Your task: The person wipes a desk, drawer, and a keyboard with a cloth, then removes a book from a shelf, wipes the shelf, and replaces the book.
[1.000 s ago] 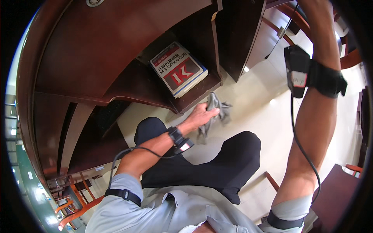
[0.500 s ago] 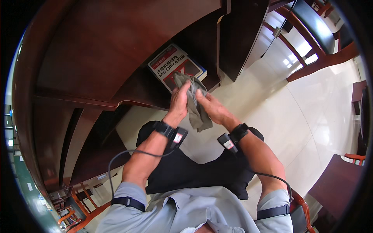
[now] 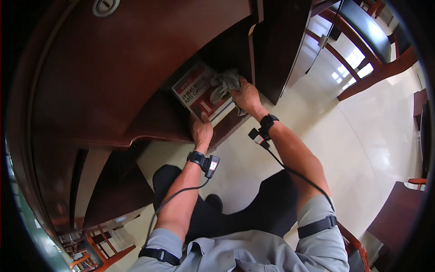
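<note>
A stack of books [image 3: 195, 87] lies in the dark wooden cabinet compartment, a white and red cover on top. At its near corner my left hand [image 3: 202, 130] grips the top book, thumb on the cover; the other fingers are mostly hidden. Bunched in my right hand [image 3: 247, 97] is a grey cloth [image 3: 225, 82], which rests over the right part of the cover, with a loose end hanging by the stack's near right edge.
The curved wooden cabinet front [image 3: 113, 68] rises at the left, with a round metal lock [image 3: 105, 6] on it. An open door panel [image 3: 276, 50] stands right of the compartment. Wooden chairs [image 3: 362, 36] are at the far right. Cables run along both my forearms.
My left hand has let go of the cloth and taken hold of the book's near corner. My right hand has carried the cloth forward into the compartment, onto the books.
</note>
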`<state>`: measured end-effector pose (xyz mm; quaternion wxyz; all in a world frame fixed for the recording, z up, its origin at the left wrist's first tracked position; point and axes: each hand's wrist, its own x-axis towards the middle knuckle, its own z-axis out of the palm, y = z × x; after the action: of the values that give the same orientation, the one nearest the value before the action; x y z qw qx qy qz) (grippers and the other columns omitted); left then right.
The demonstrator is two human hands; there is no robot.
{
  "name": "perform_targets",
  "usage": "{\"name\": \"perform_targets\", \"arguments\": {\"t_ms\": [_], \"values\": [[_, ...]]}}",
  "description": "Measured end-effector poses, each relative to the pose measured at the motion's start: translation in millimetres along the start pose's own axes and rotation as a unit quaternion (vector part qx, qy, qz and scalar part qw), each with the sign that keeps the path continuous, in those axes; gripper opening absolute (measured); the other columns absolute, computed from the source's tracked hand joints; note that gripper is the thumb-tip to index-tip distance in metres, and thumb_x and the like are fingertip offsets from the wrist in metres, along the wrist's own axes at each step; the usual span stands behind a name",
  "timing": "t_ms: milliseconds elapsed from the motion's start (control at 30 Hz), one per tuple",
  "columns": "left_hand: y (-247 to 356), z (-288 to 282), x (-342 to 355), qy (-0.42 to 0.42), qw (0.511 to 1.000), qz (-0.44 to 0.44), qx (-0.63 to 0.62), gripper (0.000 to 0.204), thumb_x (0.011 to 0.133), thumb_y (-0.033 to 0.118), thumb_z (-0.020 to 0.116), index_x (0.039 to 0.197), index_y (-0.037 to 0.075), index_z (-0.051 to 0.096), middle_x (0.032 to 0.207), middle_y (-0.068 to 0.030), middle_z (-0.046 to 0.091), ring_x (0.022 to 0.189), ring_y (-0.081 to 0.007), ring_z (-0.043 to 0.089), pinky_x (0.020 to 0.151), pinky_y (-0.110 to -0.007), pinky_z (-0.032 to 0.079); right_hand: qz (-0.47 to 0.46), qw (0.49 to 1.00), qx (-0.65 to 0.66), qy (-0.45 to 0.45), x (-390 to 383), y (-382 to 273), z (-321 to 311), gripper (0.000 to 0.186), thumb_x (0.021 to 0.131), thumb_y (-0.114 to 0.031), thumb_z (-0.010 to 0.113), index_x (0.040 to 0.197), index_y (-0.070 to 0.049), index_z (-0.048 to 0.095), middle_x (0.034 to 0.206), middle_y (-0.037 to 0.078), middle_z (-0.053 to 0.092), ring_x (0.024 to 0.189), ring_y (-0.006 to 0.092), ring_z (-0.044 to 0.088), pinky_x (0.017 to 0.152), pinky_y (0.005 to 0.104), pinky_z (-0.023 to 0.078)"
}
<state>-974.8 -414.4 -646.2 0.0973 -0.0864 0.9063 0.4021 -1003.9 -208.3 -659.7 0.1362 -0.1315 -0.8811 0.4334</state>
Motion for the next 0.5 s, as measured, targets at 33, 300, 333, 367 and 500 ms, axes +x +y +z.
{"name": "perform_targets", "arguments": {"t_ms": [33,300,333,367,500], "values": [[-17,2,15,0.021,0.999,-0.024,-0.027,0.064,0.105,0.045,0.043,0.138,-0.01,0.049,0.136,-0.0322,0.057,0.126,-0.0445,0.055,0.106,-0.045,0.042,0.006,1.0,-0.025,-0.015,9,-5,10,0.054,0.084,-0.028,0.071,0.126,0.004,0.061,0.109,0.032,0.068,0.105,0.0442,0.067,0.089,0.0462,0.054],[-76,30,68,0.03,0.94,-0.163,-0.299,0.091,0.099,0.067,0.047,0.154,-0.005,0.035,0.159,-0.0205,0.04,0.143,-0.032,0.043,0.116,-0.038,0.034,0.156,0.96,0.115,-0.2,25,19,30,0.075,0.078,-0.059,0.075,0.11,0.009,0.07,0.109,0.027,0.07,0.106,0.0356,0.067,0.092,0.0417,0.052],[-79,27,73,0.007,0.931,-0.179,-0.319,0.093,0.098,0.068,0.047,0.155,-0.004,0.033,0.161,-0.0193,0.037,0.144,-0.0309,0.042,0.117,-0.038,0.034,0.184,0.944,0.144,-0.232,27,22,29,0.08,0.075,-0.061,0.076,0.112,0.009,0.069,0.108,0.025,0.071,0.103,0.0322,0.068,0.09,0.04,0.052],[-83,26,76,0.002,0.929,-0.182,-0.324,0.094,0.097,0.07,0.047,0.156,-0.002,0.032,0.161,-0.0186,0.037,0.144,-0.0305,0.041,0.116,-0.038,0.034,0.184,0.944,0.147,-0.231,24,23,31,0.08,0.075,-0.061,0.076,0.112,0.009,0.069,0.108,0.025,0.071,0.103,0.0322,0.068,0.09,0.04,0.052],[-62,30,60,0.0,0.903,-0.217,-0.372,0.095,0.093,0.072,0.053,0.156,0.003,0.035,0.157,-0.0173,0.043,0.142,-0.0293,0.043,0.116,-0.039,0.034,0.204,0.953,0.121,-0.187,22,33,24,0.069,0.075,-0.055,0.078,0.1,0.009,0.072,0.093,0.02,0.072,0.089,0.0269,0.067,0.082,0.0378,0.051]]}}
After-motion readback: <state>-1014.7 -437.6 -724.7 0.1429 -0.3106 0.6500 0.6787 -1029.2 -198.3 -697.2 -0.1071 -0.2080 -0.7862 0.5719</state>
